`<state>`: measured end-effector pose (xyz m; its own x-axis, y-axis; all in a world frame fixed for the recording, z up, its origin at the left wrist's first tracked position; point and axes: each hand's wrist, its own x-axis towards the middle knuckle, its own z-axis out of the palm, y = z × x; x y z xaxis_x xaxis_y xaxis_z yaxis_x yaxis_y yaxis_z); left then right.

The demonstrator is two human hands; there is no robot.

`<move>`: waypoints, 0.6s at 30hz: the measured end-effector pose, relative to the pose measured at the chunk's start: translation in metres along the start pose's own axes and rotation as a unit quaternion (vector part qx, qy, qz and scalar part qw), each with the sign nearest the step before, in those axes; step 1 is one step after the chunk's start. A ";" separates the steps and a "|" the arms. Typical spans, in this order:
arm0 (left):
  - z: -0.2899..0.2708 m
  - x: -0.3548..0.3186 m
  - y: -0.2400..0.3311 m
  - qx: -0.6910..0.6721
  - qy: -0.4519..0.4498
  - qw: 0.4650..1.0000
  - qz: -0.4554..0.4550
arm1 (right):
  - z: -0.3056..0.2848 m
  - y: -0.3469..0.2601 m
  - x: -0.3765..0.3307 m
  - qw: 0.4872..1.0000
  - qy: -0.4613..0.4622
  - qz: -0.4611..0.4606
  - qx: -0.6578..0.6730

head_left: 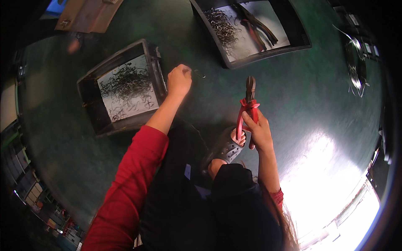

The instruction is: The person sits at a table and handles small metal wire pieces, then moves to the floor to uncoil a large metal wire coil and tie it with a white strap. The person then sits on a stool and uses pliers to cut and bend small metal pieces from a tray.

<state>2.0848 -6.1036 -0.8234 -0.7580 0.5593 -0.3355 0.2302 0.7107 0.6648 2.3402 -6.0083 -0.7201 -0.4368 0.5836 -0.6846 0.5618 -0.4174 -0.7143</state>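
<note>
My right hand (261, 130) holds a pair of diagonal cutting pliers (250, 97) with red handles. Their dark jaws point away from me, and the handles are somewhat spread. My left hand (179, 80) is closed in a pinch beside the right wall of a black bin (155, 75). Just past its fingertips shows a thin curved piece of wire (201, 75); whether the fingers grip it is unclear. Many small dark bent wire pieces (127, 83) lie on a white sheet in that bin.
A second black bin (251, 60) at the far right holds more bent wires (222, 27) and another pair of pliers (256, 29). A wire coil (356, 62) lies on the green floor (310, 96) at right. Cardboard (88, 16) is at far left. My sandalled foot (229, 150) is below the pliers.
</note>
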 end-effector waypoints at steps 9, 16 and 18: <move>0.014 0.005 0.013 0.096 0.038 0.991 0.080 | 0.000 0.006 0.001 1.000 0.011 -0.013 0.011; 0.029 -0.008 0.009 0.181 -0.003 0.966 0.185 | 0.002 0.011 0.000 1.000 0.003 -0.015 0.006; 0.031 -0.009 0.003 0.197 0.012 0.958 0.207 | 0.003 0.012 0.000 1.000 0.003 -0.003 0.000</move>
<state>2.1114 -6.0926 -0.8392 -0.5646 0.8216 -0.0783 0.7233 0.5383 0.4325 2.3451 -6.0155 -0.7294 -0.4361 0.5894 -0.6801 0.5591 -0.4147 -0.7179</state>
